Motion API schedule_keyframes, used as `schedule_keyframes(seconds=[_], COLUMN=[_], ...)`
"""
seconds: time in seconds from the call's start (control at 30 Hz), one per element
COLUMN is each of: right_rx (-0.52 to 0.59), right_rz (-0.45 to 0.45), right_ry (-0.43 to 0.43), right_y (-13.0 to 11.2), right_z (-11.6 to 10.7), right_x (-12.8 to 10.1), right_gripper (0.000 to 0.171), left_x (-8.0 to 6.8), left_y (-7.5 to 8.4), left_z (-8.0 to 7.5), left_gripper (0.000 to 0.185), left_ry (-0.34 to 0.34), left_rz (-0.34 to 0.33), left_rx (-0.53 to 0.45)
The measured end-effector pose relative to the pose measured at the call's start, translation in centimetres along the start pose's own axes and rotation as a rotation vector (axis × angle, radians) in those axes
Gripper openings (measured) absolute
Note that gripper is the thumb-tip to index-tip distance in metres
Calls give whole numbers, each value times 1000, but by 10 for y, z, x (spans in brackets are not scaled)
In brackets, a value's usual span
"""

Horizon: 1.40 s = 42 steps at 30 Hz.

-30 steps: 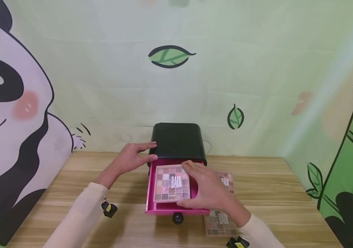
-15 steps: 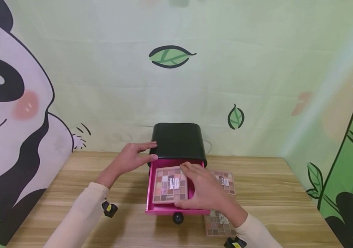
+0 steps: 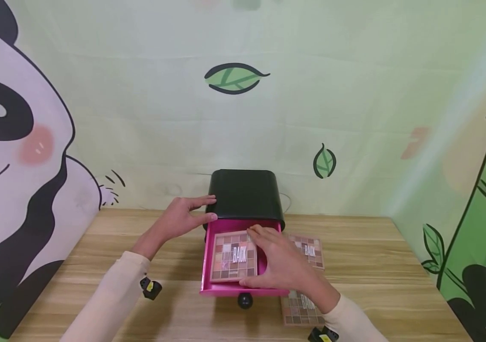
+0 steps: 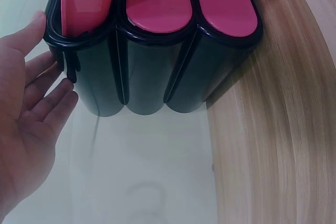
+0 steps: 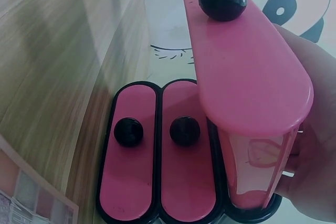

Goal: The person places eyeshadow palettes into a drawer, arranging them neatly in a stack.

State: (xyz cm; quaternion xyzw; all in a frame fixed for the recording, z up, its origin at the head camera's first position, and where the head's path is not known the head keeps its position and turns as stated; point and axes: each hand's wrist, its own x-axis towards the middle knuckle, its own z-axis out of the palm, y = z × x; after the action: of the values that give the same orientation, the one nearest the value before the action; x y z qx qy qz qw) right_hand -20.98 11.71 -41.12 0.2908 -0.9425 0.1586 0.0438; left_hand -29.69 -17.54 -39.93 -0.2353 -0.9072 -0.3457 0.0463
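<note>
An eyeshadow palette [image 3: 231, 261] with "BACK" on its lid sits flat within the pulled-out pink drawer [image 3: 221, 292], toward the drawer's left side. My right hand [image 3: 285, 259] holds it at the right edge, thumb at the front corner and fingers at the back. The drawer belongs to a black drawer cabinet [image 3: 245, 194]. Against the cabinet's left side, my left hand [image 3: 181, 217] rests its fingertips and thumb, the fingers fairly straight. In the left wrist view this left hand [image 4: 26, 114] steadies the casing's upper edge. The right wrist view shows the drawer front [image 5: 249, 72] with its round black knob.
Two more palettes lie on the wooden table [image 3: 367, 266] right of the cabinet: one further back [image 3: 311, 249], one nearer [image 3: 296, 311], partly behind the right forearm. Below the open drawer are two closed drawers [image 5: 131, 177]. A printed panda backdrop [image 3: 140, 118] hangs behind.
The palette has shifted slightly left and toward the front and lies lower in the drawer, with my right hand following it. My left hand and the cabinet have stayed still.
</note>
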Motion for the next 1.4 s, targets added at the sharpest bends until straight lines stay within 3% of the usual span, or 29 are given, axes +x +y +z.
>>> schedule_keyframes(seconds=[0.63, 0.87, 1.2, 1.4], right_rx=[7, 158, 185, 209], right_rz=[-1, 1, -183, -177], right_ry=[-14, 139, 435, 464], right_y=[1, 10, 50, 77], right_z=[-2, -9, -23, -24], right_x=[-2, -10, -31, -49], right_gripper=[110, 86, 61, 57], left_x=[0, 1, 1, 1], left_y=[0, -2, -1, 0], left_z=[0, 1, 1, 1], left_gripper=[62, 61, 60, 61], left_ry=[-7, -6, -7, 2], left_rz=[-5, -17, -15, 11], left_rx=[-4, -10, -11, 5])
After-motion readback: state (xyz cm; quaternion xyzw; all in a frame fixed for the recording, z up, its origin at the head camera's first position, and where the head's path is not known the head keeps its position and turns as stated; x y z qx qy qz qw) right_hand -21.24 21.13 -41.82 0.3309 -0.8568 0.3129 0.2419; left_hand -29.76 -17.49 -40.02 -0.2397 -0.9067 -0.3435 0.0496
